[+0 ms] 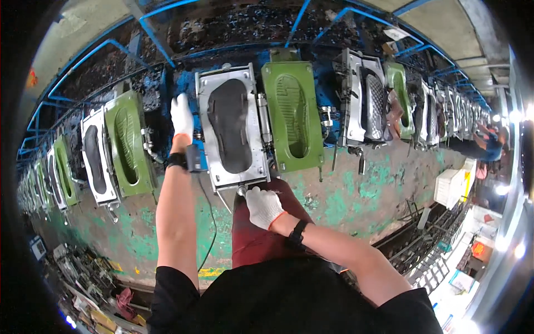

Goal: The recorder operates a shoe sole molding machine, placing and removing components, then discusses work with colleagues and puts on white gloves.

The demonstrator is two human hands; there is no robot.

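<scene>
A silver metal mould half (257, 150) lies open in front of me, with a dark grey shoe-sole shape (228, 125) in its middle. Hinged to its right is a green mould half (314, 136) with a ribbed sole-shaped hollow. My left hand (182, 118), in a white knit glove, is stretched out beside the silver half's left edge, fingers straight and holding nothing. At the near end of that half, my right hand (264, 209), also gloved, is closed at a short metal handle (241, 190); its fingertips are partly hidden.
More silver and green moulds stretch in a row to the left (100, 158) and right (364, 100). Blue pipes (150, 28) run behind them. A dark cable (214, 222) hangs from the device at my left wrist. Far right, another person (492, 146) stands by the row.
</scene>
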